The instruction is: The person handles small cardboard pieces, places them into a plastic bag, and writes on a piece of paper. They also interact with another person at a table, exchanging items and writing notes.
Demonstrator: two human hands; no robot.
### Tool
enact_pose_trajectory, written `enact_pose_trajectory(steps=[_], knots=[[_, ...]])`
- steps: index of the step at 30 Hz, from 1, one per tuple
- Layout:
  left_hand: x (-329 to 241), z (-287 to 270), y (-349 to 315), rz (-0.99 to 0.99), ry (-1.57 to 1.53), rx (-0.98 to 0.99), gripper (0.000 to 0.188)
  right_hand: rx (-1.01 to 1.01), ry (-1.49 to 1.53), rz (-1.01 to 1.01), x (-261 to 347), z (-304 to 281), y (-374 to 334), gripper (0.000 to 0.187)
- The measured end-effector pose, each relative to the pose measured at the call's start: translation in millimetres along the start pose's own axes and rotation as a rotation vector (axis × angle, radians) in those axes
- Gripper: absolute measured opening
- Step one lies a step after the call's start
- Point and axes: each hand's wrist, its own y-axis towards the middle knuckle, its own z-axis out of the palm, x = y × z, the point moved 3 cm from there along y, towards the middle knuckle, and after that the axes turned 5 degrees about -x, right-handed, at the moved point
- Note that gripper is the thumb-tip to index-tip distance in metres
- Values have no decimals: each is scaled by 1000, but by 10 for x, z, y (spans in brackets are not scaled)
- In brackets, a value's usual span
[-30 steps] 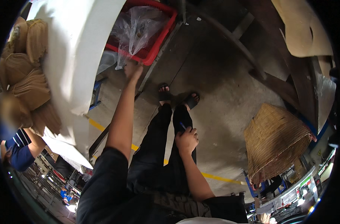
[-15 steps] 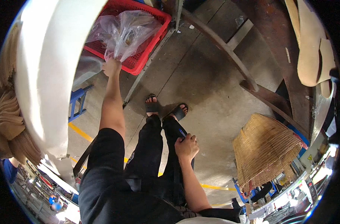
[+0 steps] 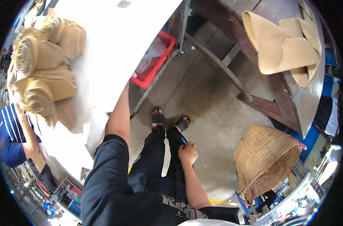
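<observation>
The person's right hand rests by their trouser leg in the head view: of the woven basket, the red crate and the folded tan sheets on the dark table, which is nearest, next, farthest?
From the right hand:
1. Woven basket, tipped on the floor to its right.
2. Red crate, under the white table, ahead and left.
3. Folded tan sheets, on the dark table, far ahead and right.

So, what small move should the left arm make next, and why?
Probably draw the left forearm back a little, until its hand shows. The hand is hidden behind the edge of the white table, next to the red crate with the clear plastic bag, so its grip cannot be checked. The right hand only rests on the thigh.
</observation>
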Motion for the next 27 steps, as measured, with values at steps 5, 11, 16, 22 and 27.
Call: enact_pose_trajectory(steps=[5, 11, 16, 22, 27], knots=[[-600, 556, -967, -34, -689, 75, 21, 33, 257, -64, -306, 44, -290, 27], [-1054, 760, -2013, -110, -1222, 223, 16, 104, 342, -7, -548, 12, -708, 27], [-1163, 944, -2357, -218, -1400, 388, 19, 124, 350, -50, -481, -76, -839, 28], [-1227, 1407, -3055, -160, -665, 751, 34, 118, 357, -79, -447, -156, -921, 27], [-1331, 1330, -3774, -334, -653, 619, 30, -31, 576, -112, -408, -608, -888, 27]])
